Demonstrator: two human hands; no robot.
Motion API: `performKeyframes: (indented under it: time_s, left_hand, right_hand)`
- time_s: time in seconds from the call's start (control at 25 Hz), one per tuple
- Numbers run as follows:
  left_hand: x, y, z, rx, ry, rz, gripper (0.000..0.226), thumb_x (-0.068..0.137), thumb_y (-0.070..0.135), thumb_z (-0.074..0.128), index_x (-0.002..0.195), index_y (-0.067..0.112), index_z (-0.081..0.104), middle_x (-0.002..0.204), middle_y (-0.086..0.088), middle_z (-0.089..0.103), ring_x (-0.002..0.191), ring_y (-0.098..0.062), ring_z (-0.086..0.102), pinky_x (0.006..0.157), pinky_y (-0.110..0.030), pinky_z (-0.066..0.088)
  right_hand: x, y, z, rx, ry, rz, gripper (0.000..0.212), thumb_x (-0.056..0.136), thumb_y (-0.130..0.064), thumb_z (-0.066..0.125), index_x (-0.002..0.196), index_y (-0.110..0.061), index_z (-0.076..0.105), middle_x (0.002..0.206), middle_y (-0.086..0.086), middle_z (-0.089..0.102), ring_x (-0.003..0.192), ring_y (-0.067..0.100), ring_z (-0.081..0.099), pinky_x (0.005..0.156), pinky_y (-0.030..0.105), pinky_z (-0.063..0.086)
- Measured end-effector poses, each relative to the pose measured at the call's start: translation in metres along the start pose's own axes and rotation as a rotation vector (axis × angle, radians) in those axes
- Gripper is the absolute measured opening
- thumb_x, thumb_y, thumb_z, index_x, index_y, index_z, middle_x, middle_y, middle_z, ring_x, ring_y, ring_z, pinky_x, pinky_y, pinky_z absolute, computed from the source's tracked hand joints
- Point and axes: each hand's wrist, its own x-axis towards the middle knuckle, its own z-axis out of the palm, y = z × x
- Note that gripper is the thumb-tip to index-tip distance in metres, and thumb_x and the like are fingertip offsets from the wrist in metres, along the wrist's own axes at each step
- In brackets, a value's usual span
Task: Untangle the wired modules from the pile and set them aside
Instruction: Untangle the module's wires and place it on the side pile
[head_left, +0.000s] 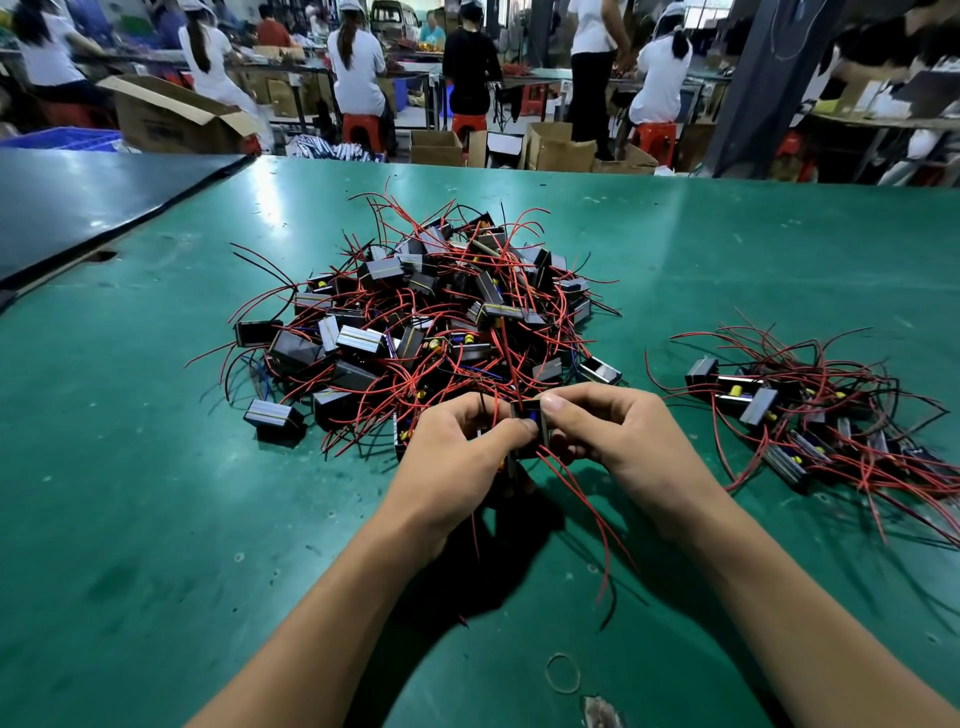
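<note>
Module (531, 422), apparently pinched, left hand (457, 460), right hand (618, 441)

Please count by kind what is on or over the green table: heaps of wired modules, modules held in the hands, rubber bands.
Heaps of wired modules: 2 (big pile, small heap)
Held module: 1, between left hand and right hand
Rubber band: 1
Total: 4

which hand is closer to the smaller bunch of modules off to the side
Right. The right hand lies left of the smaller bunch, with bare table between; the left hand is farther left, past the module both hands grip.
</note>
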Motion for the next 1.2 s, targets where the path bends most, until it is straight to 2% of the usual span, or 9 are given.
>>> performKeyframes:
  time_s: [0.12,0.28,0.44,0.56,0.64,0.76,0.92,1.04,1.2]
  left_hand:
    - [0.000,0.001,-0.001,0.008,-0.011,-0.018,0.007,0.088,0.009,0.070,0.087,0.003,0.068,0.074,-0.010,0.071,0.058,-0.023,0.064,0.050,-0.025,0.053]
    - [0.000,-0.001,-0.004,0.055,0.002,-0.015,0.006,0.087,0.010,0.072,0.087,0.004,0.069,0.075,-0.011,0.074,0.060,-0.021,0.068,0.052,-0.027,0.054]
    - [0.002,-0.002,-0.010,0.143,-0.070,-0.014,0.020,0.082,0.016,0.078,0.100,0.011,0.072,0.095,-0.009,0.076,0.086,-0.027,0.074,0.079,-0.033,0.061]
    - [0.002,0.001,-0.015,0.067,-0.176,-0.073,0.028,0.084,0.014,0.076,0.110,0.014,0.069,0.107,-0.009,0.074,0.090,-0.028,0.074,0.080,-0.030,0.060]
    - [0.002,0.002,-0.018,0.187,-0.238,-0.065,0.025,0.091,0.011,0.069,0.115,0.017,0.066,0.111,-0.008,0.072,0.095,-0.022,0.074,0.088,-0.031,0.057]
    - [0.000,0.002,-0.018,0.315,-0.290,-0.028,0.024,0.095,0.009,0.063,0.114,0.022,0.068,0.107,-0.007,0.074,0.097,-0.016,0.073,0.095,-0.031,0.054]
    - [-0.001,0.004,-0.017,0.338,-0.249,0.032,0.021,0.086,0.008,0.074,0.106,0.015,0.070,0.102,-0.007,0.074,0.086,-0.013,0.070,0.088,-0.028,0.056]
    - [0.000,0.004,-0.019,0.391,-0.230,0.007,0.018,0.082,0.010,0.078,0.097,0.006,0.070,0.095,-0.013,0.075,0.082,-0.019,0.070,0.088,-0.037,0.055]
    - [0.001,0.003,-0.020,0.561,-0.195,0.042,0.005,0.083,0.015,0.078,0.088,0.015,0.077,0.084,-0.002,0.076,0.084,-0.021,0.073,0.087,-0.040,0.057]
  right_hand:
    - [0.000,0.002,0.000,0.000,0.012,0.017,0.021,0.077,-0.041,0.074,0.089,-0.024,0.080,0.078,-0.002,0.075,0.069,0.007,0.063,0.069,0.025,0.051]
    - [-0.001,0.007,0.002,-0.069,-0.011,0.005,0.012,0.088,-0.028,0.075,0.095,-0.018,0.077,0.079,-0.004,0.075,0.072,0.006,0.063,0.063,0.018,0.049]
    - [0.000,0.006,-0.003,-0.110,-0.010,0.039,0.012,0.090,-0.020,0.074,0.101,-0.015,0.073,0.078,-0.002,0.075,0.067,0.004,0.063,0.057,0.013,0.045]
    - [0.002,0.004,-0.014,-0.134,0.043,0.078,0.007,0.091,-0.020,0.071,0.096,-0.015,0.074,0.077,-0.005,0.074,0.066,0.003,0.063,0.057,0.013,0.045]
    - [0.002,0.001,-0.024,-0.206,0.001,0.101,0.006,0.090,-0.020,0.073,0.093,-0.015,0.074,0.073,-0.004,0.072,0.062,0.004,0.060,0.056,0.014,0.043]
    - [0.001,-0.004,-0.038,-0.375,-0.130,0.168,0.005,0.089,-0.020,0.075,0.090,-0.015,0.075,0.076,0.005,0.074,0.063,0.010,0.058,0.059,0.025,0.044]
    - [0.003,-0.007,-0.049,-0.693,-0.259,0.209,0.001,0.086,-0.020,0.078,0.087,-0.021,0.077,0.073,-0.008,0.074,0.062,-0.002,0.060,0.063,0.018,0.044]
    - [0.003,-0.010,-0.050,-0.684,-0.242,0.179,0.006,0.086,-0.022,0.078,0.092,-0.023,0.078,0.077,-0.013,0.075,0.067,-0.001,0.063,0.066,0.017,0.048]
    - [-0.001,-0.010,-0.037,-0.573,-0.137,0.034,0.009,0.087,-0.029,0.077,0.096,-0.027,0.077,0.076,-0.018,0.073,0.064,-0.002,0.063,0.062,0.013,0.049]
